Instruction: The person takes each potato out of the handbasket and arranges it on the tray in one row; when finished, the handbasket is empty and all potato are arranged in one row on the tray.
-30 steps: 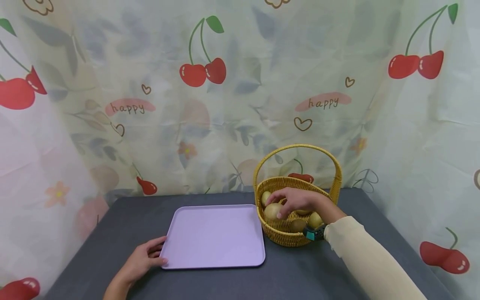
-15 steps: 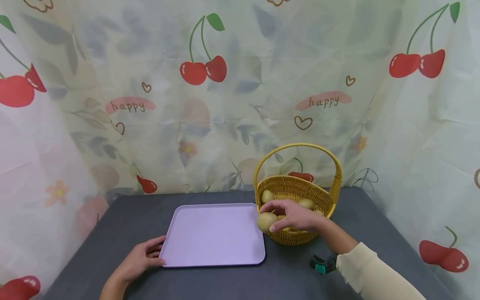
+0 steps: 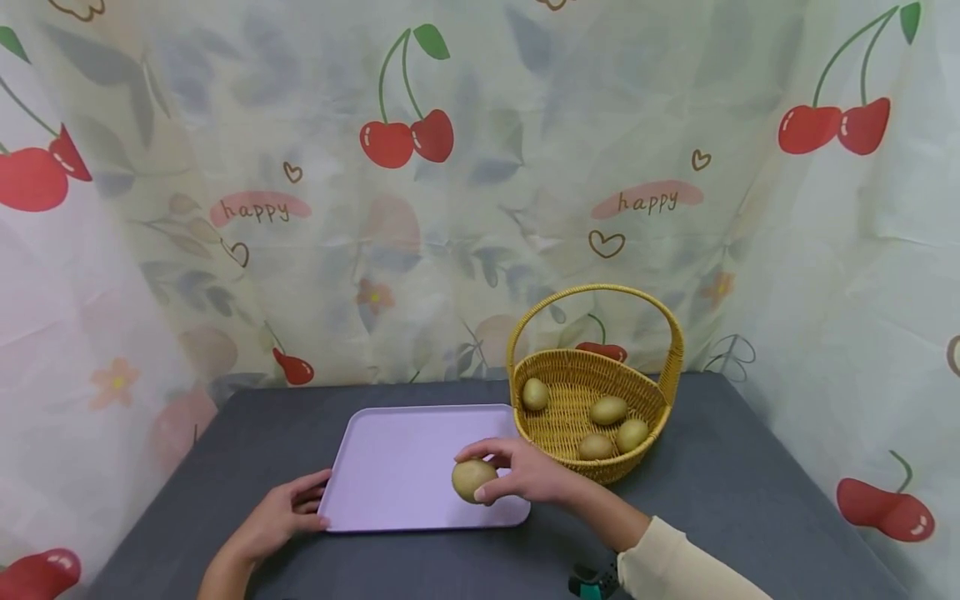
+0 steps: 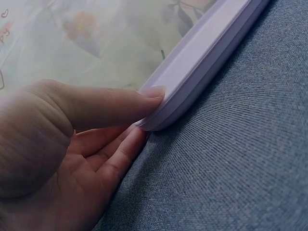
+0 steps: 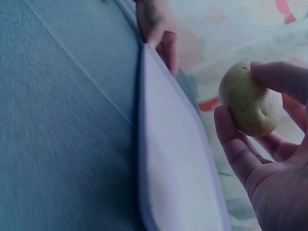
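Note:
A potato (image 3: pixel 473 481) is held between the thumb and fingers of my right hand (image 3: pixel 525 473), above the right part of the lilac tray (image 3: pixel 405 467). Pits in the skin of the potato (image 5: pixel 250 98) show in the right wrist view. My left hand (image 3: pixel 273 518) is at the tray's near left corner. In the left wrist view, the left thumb (image 4: pixel 115 103) lies on the rim of the tray (image 4: pixel 192 72), with fingers against its outer underside, pinching it. Several more potatoes (image 3: pixel 608 409) lie in a yellow wicker basket (image 3: pixel 592 367).
The basket stands right of the tray, its tall handle (image 3: pixel 600 288) arching up. Dark grey cloth (image 3: pixel 285 433) covers the table. A printed curtain (image 3: pixel 480 208) hangs close behind and at both sides. A black and teal wrist strap (image 3: pixel 591 583) shows near the right sleeve (image 3: pixel 675 562).
My right hand has carried the potato out of the basket, leftward and toward me, over the tray. My left hand has stayed at the tray's corner.

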### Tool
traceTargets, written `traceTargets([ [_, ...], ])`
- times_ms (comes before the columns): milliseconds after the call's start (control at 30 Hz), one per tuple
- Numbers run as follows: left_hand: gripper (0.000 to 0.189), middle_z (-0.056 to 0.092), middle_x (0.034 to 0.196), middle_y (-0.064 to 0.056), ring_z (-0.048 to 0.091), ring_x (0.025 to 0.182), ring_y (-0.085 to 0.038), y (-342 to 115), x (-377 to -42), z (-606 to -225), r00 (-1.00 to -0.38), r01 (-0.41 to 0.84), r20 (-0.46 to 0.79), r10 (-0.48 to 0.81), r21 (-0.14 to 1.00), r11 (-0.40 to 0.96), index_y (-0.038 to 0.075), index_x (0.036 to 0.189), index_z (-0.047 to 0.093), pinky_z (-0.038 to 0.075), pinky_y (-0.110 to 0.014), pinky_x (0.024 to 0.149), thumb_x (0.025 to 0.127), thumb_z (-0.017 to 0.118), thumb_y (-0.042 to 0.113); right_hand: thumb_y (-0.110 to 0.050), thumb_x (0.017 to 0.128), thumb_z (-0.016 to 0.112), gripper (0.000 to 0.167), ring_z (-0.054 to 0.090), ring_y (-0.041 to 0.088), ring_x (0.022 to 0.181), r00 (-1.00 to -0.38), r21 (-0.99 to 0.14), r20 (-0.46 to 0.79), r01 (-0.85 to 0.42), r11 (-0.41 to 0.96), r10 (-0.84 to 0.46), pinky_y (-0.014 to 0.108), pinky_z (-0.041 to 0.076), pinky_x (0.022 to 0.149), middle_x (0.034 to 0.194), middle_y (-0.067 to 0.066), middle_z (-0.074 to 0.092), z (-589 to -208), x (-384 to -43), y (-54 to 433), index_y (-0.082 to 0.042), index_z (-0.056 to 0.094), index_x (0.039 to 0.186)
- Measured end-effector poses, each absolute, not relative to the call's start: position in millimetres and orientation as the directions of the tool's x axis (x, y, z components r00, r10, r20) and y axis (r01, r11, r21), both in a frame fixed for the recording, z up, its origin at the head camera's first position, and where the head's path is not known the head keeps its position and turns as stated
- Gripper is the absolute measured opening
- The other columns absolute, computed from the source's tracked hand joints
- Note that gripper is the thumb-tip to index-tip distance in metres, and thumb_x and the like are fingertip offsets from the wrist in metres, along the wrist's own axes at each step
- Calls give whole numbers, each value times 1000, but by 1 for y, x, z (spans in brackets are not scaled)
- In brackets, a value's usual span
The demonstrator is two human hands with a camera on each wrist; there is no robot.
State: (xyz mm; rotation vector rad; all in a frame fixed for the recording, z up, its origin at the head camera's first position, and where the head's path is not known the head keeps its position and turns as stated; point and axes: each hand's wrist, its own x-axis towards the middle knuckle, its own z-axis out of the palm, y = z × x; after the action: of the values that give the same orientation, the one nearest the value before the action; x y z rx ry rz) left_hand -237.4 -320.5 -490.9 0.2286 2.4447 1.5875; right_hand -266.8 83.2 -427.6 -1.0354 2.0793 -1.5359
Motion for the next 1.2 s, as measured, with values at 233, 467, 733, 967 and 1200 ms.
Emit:
traceTargets([
  [233,76,50,133,-32,56,114,-36,-320,-236,-489,-964,11,-99,246,913,408,-12,142,38,50,-38,91,81,78,9,4,76,75,58,62,18,96,-683,-970,84,-222,97,-725,27,50,78,124,7,55,-444,-267,45,-1,57,131],
  [467,76,48,134,-33,56,115,-37,-320,-236,-488,-963,11,-100,249,914,407,-12,143,37,50,-38,90,82,78,9,10,73,77,59,63,11,87,-718,-965,80,-229,126,-692,22,48,76,119,2,59,-457,-267,1,-3,61,128],
  [733,76,47,134,-34,55,116,-39,-321,-236,-489,-959,39,-75,273,920,389,-14,142,36,51,-35,89,82,77,8,3,66,85,54,61,6,77,-819,-914,143,-324,244,-555,21,48,71,100,-2,66,-475,-274,-52,-7,68,117],
  [967,76,46,134,-35,53,117,-40,-321,-237,-491,-950,65,-48,310,937,344,-15,142,34,50,-31,88,82,76,6,-9,65,89,51,58,3,78,-904,-898,157,-298,324,-397,21,46,68,87,-6,66,-491,-275,-89,-11,70,112],
  [1200,76,38,140,-38,53,116,-39,-322,-237,-492,-945,80,-28,327,946,313,-17,141,33,51,-28,86,82,76,4,-18,63,90,48,55,3,72,-948,-878,195,-282,386,-251,21,44,65,79,-8,65,-493,-264,-118,-15,69,106],
])
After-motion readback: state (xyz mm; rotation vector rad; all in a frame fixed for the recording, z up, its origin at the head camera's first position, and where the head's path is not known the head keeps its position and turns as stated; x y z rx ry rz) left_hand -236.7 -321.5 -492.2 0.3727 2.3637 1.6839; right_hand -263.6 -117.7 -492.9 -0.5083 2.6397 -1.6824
